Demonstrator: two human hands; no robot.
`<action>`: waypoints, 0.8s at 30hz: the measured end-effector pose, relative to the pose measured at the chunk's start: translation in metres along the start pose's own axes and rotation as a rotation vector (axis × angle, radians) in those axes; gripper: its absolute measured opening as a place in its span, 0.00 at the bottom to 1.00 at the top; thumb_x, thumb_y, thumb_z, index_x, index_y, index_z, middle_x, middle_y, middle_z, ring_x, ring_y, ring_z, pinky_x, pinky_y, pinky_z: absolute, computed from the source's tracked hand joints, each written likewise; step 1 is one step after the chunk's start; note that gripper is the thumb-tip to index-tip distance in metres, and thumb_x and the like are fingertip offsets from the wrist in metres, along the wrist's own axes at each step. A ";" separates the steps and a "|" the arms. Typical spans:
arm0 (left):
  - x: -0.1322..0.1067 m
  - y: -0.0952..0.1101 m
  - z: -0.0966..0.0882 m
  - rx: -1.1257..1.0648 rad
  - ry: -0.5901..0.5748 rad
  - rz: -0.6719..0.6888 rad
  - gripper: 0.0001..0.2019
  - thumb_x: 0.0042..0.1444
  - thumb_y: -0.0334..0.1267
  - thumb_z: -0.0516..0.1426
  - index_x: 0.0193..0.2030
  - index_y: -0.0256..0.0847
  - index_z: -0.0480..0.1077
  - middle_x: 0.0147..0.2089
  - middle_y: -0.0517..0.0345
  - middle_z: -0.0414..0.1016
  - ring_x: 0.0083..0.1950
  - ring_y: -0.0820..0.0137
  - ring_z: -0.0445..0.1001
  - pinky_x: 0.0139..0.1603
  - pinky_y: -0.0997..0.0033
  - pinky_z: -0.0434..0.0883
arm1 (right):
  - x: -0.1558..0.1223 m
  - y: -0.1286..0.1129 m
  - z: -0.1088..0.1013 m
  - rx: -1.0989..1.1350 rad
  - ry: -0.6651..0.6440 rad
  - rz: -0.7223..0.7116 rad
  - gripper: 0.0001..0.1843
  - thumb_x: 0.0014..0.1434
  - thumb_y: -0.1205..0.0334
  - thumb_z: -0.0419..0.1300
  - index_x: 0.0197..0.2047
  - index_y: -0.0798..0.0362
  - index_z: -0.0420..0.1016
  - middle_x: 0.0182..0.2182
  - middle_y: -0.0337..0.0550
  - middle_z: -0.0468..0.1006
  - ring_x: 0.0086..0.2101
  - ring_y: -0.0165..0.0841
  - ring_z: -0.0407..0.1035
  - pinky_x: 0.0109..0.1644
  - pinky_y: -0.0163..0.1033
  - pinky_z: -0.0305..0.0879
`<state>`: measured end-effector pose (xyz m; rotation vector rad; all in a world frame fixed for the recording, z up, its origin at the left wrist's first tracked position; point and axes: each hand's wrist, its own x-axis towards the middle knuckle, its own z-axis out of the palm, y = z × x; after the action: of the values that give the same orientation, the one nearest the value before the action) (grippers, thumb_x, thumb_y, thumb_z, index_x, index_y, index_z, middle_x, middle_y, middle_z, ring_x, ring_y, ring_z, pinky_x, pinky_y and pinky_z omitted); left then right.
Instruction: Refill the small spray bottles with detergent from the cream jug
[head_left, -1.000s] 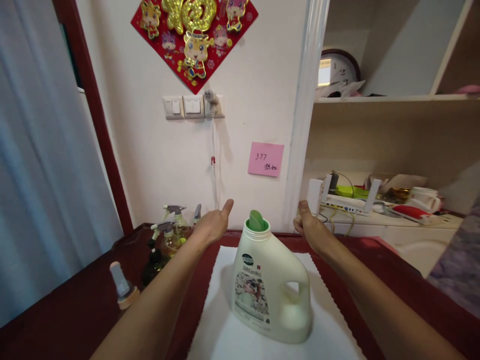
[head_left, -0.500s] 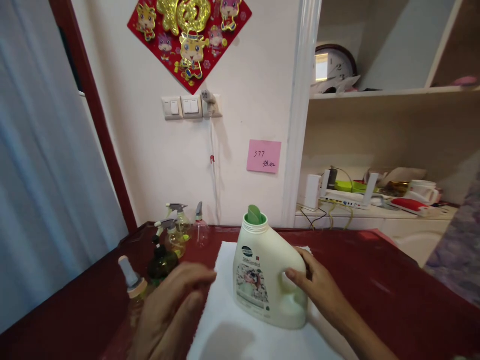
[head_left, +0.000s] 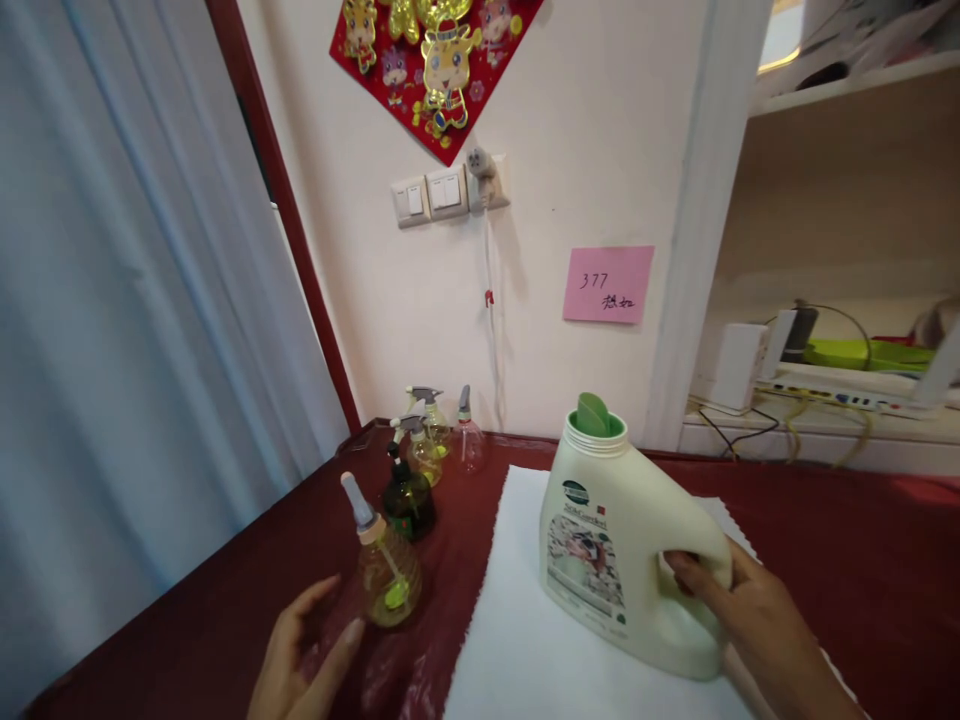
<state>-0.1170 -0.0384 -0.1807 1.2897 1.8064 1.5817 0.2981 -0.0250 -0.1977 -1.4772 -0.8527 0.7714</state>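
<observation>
Head: right hand (head_left: 757, 610) curls round the handle (head_left: 705, 540) of the capless jug (head_left: 600, 545), over white sheet (head_left: 491, 650); left hand (head_left: 296, 660) half-spread, empty, beside clear bottle (head_left: 390, 585) (a nudge might topple it). Over-tilting the jug may spill any contents.

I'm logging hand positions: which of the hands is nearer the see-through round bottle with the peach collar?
Left. The left hand is open close by the bottle's left side, not gripping it; the right hand is farther off to the right, holding the pale green plastic jug.
</observation>
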 end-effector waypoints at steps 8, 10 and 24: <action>0.041 -0.009 0.035 -0.080 -0.297 -0.041 0.50 0.38 0.51 0.74 0.66 0.39 0.60 0.68 0.38 0.69 0.68 0.43 0.69 0.69 0.45 0.67 | 0.003 -0.006 -0.004 -0.044 -0.013 0.055 0.34 0.36 0.36 0.72 0.41 0.51 0.80 0.31 0.43 0.84 0.32 0.43 0.77 0.33 0.40 0.73; 0.041 -0.007 0.041 -0.103 -0.311 -0.048 0.48 0.37 0.48 0.74 0.65 0.41 0.61 0.65 0.41 0.74 0.66 0.43 0.72 0.68 0.45 0.69 | 0.002 -0.008 -0.004 -0.049 0.011 0.024 0.32 0.36 0.37 0.72 0.40 0.51 0.80 0.31 0.43 0.84 0.31 0.43 0.76 0.33 0.41 0.72; 0.030 0.022 0.034 -0.104 -0.301 -0.121 0.44 0.41 0.56 0.72 0.64 0.47 0.63 0.59 0.50 0.80 0.61 0.48 0.77 0.61 0.52 0.76 | 0.000 -0.013 0.014 0.012 0.277 -0.159 0.19 0.43 0.52 0.64 0.39 0.52 0.79 0.20 0.31 0.70 0.23 0.32 0.62 0.25 0.36 0.56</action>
<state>-0.0965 0.0032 -0.1620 1.2682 1.5648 1.3196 0.2856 -0.0174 -0.1853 -1.4459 -0.7413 0.4407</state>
